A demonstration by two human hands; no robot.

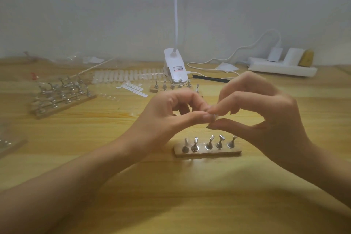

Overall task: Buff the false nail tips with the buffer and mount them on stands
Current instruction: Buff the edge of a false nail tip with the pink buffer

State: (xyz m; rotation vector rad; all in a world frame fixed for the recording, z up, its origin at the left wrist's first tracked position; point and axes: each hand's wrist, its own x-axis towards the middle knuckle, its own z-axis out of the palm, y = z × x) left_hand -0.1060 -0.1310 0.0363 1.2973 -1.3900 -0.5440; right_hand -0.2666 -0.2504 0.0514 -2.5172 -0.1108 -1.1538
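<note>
- A barely visible tip [214, 115] is pinched by left hand [168, 116] and right hand [266, 112], just above the stands [209, 143].
- It could be dropped on the desk [76, 129] if the pinch is slackened.

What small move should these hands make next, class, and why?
Probably lower the small piece, pinched between the left hand and right hand, toward the near strip of stands close beneath. Both hands' fingers meet on it; what it is, I cannot tell.
</note>
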